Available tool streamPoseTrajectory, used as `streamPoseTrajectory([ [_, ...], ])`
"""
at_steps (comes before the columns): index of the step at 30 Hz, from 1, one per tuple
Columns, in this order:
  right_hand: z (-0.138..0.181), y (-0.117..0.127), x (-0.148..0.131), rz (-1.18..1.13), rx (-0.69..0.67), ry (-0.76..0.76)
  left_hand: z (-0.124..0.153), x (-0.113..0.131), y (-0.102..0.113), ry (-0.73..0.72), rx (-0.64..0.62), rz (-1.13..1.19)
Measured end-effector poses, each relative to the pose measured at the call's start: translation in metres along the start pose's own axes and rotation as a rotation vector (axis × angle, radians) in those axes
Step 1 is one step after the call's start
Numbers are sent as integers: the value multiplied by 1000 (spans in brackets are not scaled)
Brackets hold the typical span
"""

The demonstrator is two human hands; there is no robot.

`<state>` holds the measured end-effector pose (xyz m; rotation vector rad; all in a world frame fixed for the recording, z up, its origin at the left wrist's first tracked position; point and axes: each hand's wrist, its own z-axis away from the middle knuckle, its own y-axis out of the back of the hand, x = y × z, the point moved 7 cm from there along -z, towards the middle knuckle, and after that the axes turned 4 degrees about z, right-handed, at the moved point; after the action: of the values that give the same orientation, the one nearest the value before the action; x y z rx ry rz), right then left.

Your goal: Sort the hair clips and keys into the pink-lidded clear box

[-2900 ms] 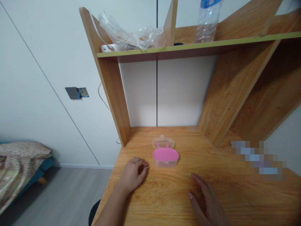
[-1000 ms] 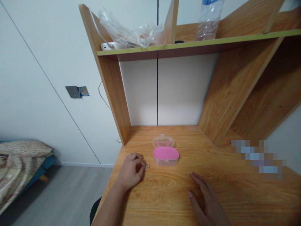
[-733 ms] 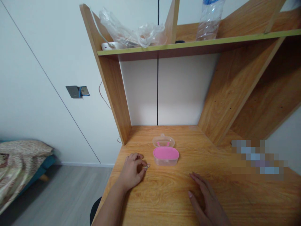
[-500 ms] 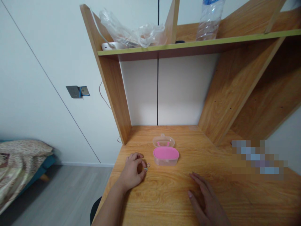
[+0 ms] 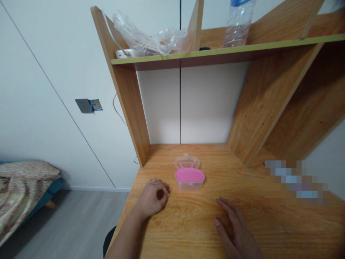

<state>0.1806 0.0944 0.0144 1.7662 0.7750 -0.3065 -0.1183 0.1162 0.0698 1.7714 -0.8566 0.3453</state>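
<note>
My left hand [image 5: 152,197] rests on the desk with thumb and index finger pinched together at a small shiny metal thing with a ring-shaped part [image 5: 169,189]. Its exact kind is too small to make out, and the fingers partly cover it. Just to the right stands a clear oval plastic box [image 5: 190,185] with a pink insert [image 5: 190,175] at its top. Its transparent lid [image 5: 187,162], with a pink handle, is tipped back behind it. My right hand [image 5: 235,230] lies at the lower right, fingers extended and thumb apart, holding nothing.
A wooden desk [image 5: 188,223] carries a hutch, with a plastic bag [image 5: 151,37] and a clear bottle [image 5: 238,25] on its shelf [image 5: 215,52]. A blurred-out item [image 5: 293,181] lies at right. Beyond the desk's left edge are floor and a bed [image 5: 27,190].
My left thumb and index finger have closed together at the small metal thing, and the other fingers have curled in. My right hand and the box stay where they were.
</note>
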Motion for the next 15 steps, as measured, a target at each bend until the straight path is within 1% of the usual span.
streamPoseTrajectory([
  [9,1,2,-2,-5,16,4,2,-7,5,61,63,67],
  [13,1,5,0,-3,51,13,-1,-10,9,141,124,137],
  [15,0,8,-2,-4,73,21,0,-7,7,196,168,194],
])
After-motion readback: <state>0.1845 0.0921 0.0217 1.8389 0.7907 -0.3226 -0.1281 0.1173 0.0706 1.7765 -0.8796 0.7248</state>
